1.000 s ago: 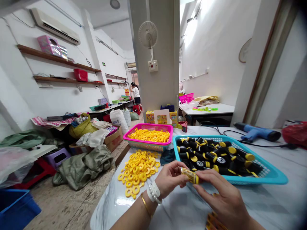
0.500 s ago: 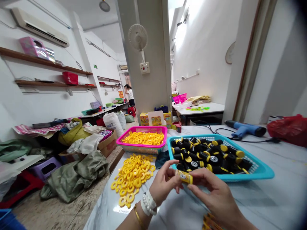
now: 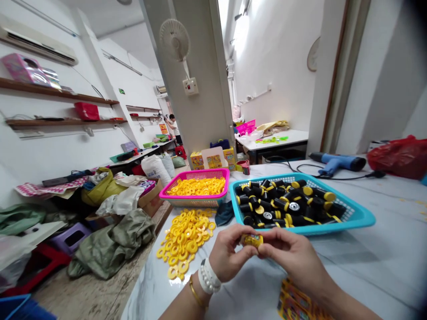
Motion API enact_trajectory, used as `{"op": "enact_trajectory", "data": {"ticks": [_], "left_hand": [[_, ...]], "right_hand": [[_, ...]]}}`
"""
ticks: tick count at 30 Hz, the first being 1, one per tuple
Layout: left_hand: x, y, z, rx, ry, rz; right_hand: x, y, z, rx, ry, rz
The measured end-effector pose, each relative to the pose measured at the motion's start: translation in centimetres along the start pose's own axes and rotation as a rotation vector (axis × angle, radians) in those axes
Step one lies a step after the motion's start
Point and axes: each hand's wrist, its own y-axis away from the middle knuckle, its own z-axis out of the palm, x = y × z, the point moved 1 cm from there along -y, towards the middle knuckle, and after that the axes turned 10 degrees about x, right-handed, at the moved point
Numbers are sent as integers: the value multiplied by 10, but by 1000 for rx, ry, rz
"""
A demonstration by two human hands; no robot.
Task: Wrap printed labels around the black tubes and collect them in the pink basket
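My left hand (image 3: 228, 255) and my right hand (image 3: 293, 258) meet in front of me over the marble table (image 3: 367, 266), fingers pinched together on a small yellow-wrapped cylinder (image 3: 251, 240). Just beyond them stands a blue basket (image 3: 360, 218) of several black cylinders with yellow ends (image 3: 283, 204). A loose heap of yellow rings (image 3: 185, 235) lies to the left on the table. A pink basket (image 3: 195, 200) behind it holds more yellow rings. Yellow printed labels (image 3: 293, 304) lie under my right wrist.
A blue heat gun (image 3: 336, 162) with a black cord lies at the back right, beside a red bag (image 3: 398, 155). A pillar with a fan (image 3: 173, 40) rises behind the baskets. Bags, boxes and stools crowd the floor at left. A person (image 3: 172, 129) stands far back.
Both hands have drawn closer together, and the small cylinder now shows its yellow end between the fingertips. My view has shifted, so the baskets sit more to the left.
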Motion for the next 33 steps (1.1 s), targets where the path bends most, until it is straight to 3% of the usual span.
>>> {"op": "enact_trajectory", "data": {"ticks": [3, 6, 9, 14, 18, 23, 28, 33], "left_hand": [[0, 0, 1, -12, -81, 14], [-1, -2, 1, -11, -50, -31], [-1, -3, 2, -10, 9, -39], [-3, -2, 10, -127, 319, -284], [-11, -2, 15, -93, 400, -443], [-17, -2, 16, -185, 578, -552], [-17, -1, 19, -146, 567, -623], [-19, 1, 20, -254, 695, -651]], "right_hand": [[-3, 0, 0, -4, -50, 75], [-3, -1, -1, 0, -87, 107], [-4, -2, -2, -15, -137, 231], [-12, -9, -10, -149, -178, 316], [-10, -11, -13, -213, -195, 161], [1, -4, -10, -117, -232, -120], [-4, 1, -9, -132, 26, -291], [-6, 0, -14, -179, 139, -378]]}}
